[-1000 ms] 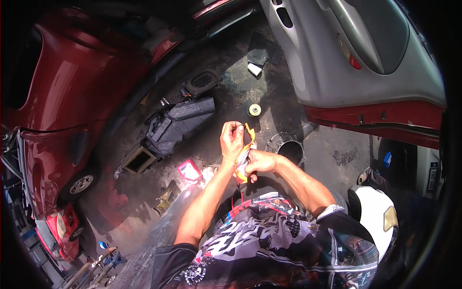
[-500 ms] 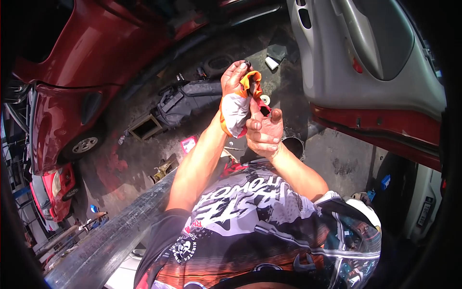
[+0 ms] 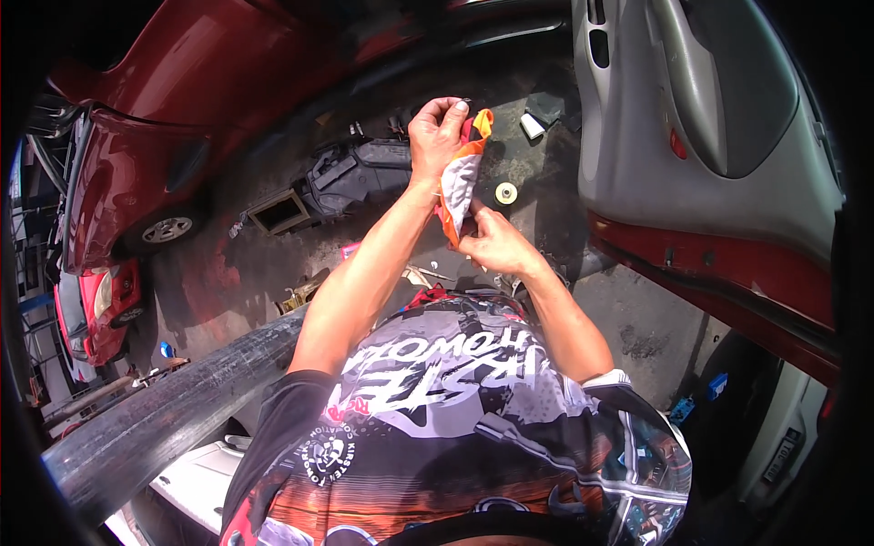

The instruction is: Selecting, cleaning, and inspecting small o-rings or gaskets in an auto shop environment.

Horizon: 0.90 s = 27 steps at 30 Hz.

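Note:
My left hand (image 3: 437,136) is raised in front of my chest, its thumb pressed against the fingers. An orange, white and red rag (image 3: 462,177) runs from those fingers down along the wrist. At the left fingertips shows a small dark piece (image 3: 465,101), too small to name. Lower down, my right hand (image 3: 496,241) grips the bottom end of the rag, with the fingers partly hidden behind it.
A grey-trimmed car door (image 3: 628,136) stands open on the right, with a red car body (image 3: 200,73) at upper left. A black plastic housing (image 3: 360,177) and a round yellowish part (image 3: 506,193) lie on the floor. A thick metal pole (image 3: 182,409) crosses at lower left.
My right hand has turned from palm up with curled fingers to gripping the rag's lower end. The rag now hangs straighter, and my left hand has moved slightly up and left.

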Each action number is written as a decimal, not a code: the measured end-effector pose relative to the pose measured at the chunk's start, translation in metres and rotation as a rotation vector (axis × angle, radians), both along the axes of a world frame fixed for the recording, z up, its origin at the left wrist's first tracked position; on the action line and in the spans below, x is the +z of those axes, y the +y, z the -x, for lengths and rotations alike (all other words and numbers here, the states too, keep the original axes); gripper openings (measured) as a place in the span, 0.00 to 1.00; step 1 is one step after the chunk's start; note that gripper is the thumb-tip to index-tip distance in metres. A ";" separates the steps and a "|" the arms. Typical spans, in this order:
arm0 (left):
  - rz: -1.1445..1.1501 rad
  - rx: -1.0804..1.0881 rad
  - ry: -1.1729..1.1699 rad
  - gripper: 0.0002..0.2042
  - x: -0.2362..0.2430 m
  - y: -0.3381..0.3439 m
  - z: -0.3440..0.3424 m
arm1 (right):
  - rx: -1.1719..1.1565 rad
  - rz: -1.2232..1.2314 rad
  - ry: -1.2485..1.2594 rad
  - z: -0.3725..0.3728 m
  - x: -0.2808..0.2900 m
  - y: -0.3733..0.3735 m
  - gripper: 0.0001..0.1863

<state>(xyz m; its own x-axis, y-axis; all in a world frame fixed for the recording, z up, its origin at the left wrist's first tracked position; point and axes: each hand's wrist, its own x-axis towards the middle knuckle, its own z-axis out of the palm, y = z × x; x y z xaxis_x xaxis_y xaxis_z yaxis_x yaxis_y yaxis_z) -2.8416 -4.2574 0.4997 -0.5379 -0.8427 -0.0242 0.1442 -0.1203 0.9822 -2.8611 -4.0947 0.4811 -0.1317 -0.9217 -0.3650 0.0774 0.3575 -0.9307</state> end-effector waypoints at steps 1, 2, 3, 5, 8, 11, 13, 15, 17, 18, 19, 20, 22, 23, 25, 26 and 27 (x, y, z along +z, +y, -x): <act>0.376 0.081 -0.189 0.07 -0.005 0.016 0.007 | 0.175 -0.049 0.389 -0.007 -0.001 -0.007 0.18; 0.471 0.072 -0.233 0.07 -0.009 0.023 0.009 | 0.154 -0.002 0.145 -0.018 0.004 -0.005 0.13; 0.564 0.065 -0.276 0.07 -0.014 0.025 0.009 | 0.189 -0.115 0.094 -0.020 0.004 -0.006 0.14; 0.557 0.150 -0.416 0.08 -0.023 0.010 0.002 | 0.141 0.040 0.162 -0.012 0.006 0.002 0.16; 0.331 0.252 -0.421 0.09 -0.064 -0.015 -0.017 | -0.117 0.054 -0.041 -0.002 -0.023 0.011 0.23; 0.209 0.273 -0.515 0.09 -0.073 0.004 -0.029 | -0.255 -0.074 -0.094 0.019 -0.037 0.021 0.28; 0.118 0.231 -0.517 0.10 -0.084 0.019 -0.030 | -0.293 -0.075 -0.092 0.017 -0.036 0.021 0.26; 0.095 0.231 -0.541 0.10 -0.093 0.033 -0.029 | -0.188 -0.075 0.139 0.017 -0.060 0.020 0.19; 0.049 0.211 -0.505 0.10 -0.106 0.037 -0.028 | -0.290 0.061 0.003 0.015 -0.077 0.021 0.15; 0.006 0.199 -0.469 0.10 -0.115 0.036 -0.031 | -0.374 0.066 -0.040 0.016 -0.086 0.021 0.13; 0.010 0.193 -0.469 0.10 -0.122 0.032 -0.035 | -0.461 0.071 -0.083 0.017 -0.090 0.020 0.10; 0.015 0.136 -0.576 0.11 -0.129 0.025 -0.042 | -0.521 0.081 -0.150 0.019 -0.093 0.023 0.09; 0.139 0.051 -0.780 0.13 -0.132 0.015 -0.056 | -0.550 0.039 -0.082 0.030 -0.117 0.038 0.09; 0.240 0.045 -0.868 0.14 -0.131 0.010 -0.067 | -0.566 -0.006 -0.016 0.037 -0.133 0.049 0.08; 0.274 -0.002 -0.908 0.15 -0.135 -0.006 -0.102 | -0.586 -0.118 0.077 0.047 -0.172 0.075 0.10; 0.281 0.003 -0.953 0.15 -0.153 -0.020 -0.135 | -0.601 -0.218 0.197 0.049 -0.174 0.081 0.12; 0.224 -0.008 -1.013 0.15 -0.157 -0.025 -0.158 | -0.631 -0.332 0.313 0.050 -0.181 0.091 0.13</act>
<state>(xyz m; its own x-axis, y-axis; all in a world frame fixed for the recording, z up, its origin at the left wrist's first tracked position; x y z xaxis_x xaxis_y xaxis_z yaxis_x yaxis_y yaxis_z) -2.6833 -4.2822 0.3430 -0.3581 -0.8801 -0.3118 -0.7620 0.0825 0.6423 -2.9108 -4.0036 0.3004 -0.7374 -0.4872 -0.4678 0.1097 0.5970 -0.7947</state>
